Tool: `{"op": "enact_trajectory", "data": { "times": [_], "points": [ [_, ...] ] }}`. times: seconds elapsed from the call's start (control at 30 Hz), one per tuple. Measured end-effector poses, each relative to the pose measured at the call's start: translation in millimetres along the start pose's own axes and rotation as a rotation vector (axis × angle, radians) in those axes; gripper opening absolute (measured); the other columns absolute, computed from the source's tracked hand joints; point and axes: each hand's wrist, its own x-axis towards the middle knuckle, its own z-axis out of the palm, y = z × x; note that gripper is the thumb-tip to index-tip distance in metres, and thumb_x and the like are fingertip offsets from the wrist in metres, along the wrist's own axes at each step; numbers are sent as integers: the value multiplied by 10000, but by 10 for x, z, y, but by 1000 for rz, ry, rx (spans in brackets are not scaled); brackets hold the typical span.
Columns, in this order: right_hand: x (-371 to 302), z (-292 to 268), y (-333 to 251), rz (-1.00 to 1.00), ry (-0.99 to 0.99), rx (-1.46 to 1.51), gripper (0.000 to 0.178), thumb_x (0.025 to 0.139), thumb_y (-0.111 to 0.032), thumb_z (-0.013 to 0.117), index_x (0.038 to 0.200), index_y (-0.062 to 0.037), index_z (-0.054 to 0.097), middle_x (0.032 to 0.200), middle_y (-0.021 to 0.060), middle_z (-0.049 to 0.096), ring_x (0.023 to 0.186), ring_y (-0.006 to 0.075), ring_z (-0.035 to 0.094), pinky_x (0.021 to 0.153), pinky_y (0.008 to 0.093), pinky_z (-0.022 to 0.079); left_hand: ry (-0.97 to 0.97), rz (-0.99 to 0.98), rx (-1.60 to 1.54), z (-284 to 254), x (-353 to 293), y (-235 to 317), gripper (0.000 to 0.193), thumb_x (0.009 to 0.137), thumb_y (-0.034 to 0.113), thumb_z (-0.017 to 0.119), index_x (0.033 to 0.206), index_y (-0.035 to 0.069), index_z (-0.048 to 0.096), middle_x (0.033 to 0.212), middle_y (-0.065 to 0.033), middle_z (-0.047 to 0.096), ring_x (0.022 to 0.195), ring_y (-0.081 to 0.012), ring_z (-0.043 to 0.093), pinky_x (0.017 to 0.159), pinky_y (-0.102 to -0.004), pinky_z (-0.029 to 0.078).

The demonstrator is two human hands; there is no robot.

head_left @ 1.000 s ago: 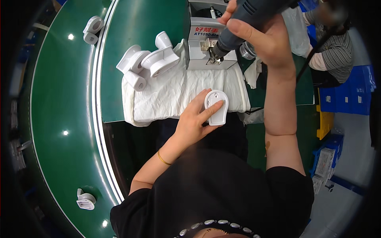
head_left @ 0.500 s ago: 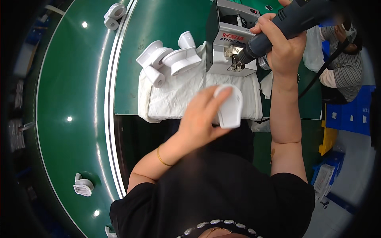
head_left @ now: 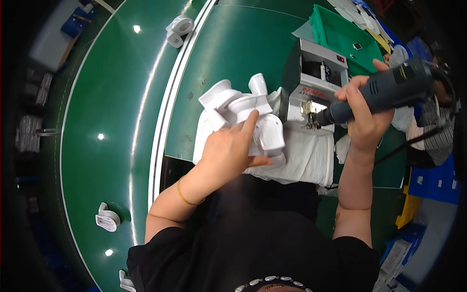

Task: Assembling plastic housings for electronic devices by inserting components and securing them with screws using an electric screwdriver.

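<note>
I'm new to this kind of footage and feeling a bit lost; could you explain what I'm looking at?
No robot here: these are a person's bare hands, seen from a camera on their own head looking down. Its wide lens makes straight edges bend.

The right hand grips a dark power tool, its tip at the front of a grey machine. The left hand is at a white part; I can't tell whether it grips it. More white parts sit beside it, over a white cloth on a green worktop. To the left, a second green surface carries a few similar pieces.
</note>
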Motion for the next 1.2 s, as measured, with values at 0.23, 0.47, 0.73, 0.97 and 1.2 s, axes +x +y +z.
{"op": "enact_trajectory", "data": {
  "times": [0.23,0.47,0.73,0.97,1.2],
  "points": [
    [45,12,-18,12,53,53,628,800,90,591,1355,72,299,786,103,595,694,158,610,725,304,524,454,-500,40,-857,1261,-1456,652,831,507,707,1272,41,591,1003,-136,721,933,-278,696,829,-376,529],
    [6,36,-15,4,62,57,664,792,90,581,1369,55,255,812,111,567,693,175,585,715,348,534,169,-885,-41,-744,2345,-3115,833,765,697,641,1030,-91,681,945,-201,705,792,-253,720,714,-321,568],
    [-16,74,-55,35,97,36,668,797,51,582,1372,45,241,834,109,562,693,176,578,713,362,530,470,-7,-1118,-626,2031,-2632,327,866,-26,664,1168,52,566,1190,-65,622,1110,-153,584,984,-313,477],
    [29,140,-39,-8,92,13,654,801,58,560,1371,67,239,812,115,553,664,177,578,697,364,531,384,235,-1175,-1025,1528,-1930,299,878,-35,639,1151,49,551,1335,-127,562,1156,-180,573,977,-317,496],
    [16,109,-15,-21,49,2,629,847,31,530,1413,33,257,836,112,524,689,162,548,713,369,496,500,45,-1003,-1117,1439,-2081,339,889,83,677,1199,45,546,1114,-98,643,978,-157,628,845,-287,529]
  ]
}}
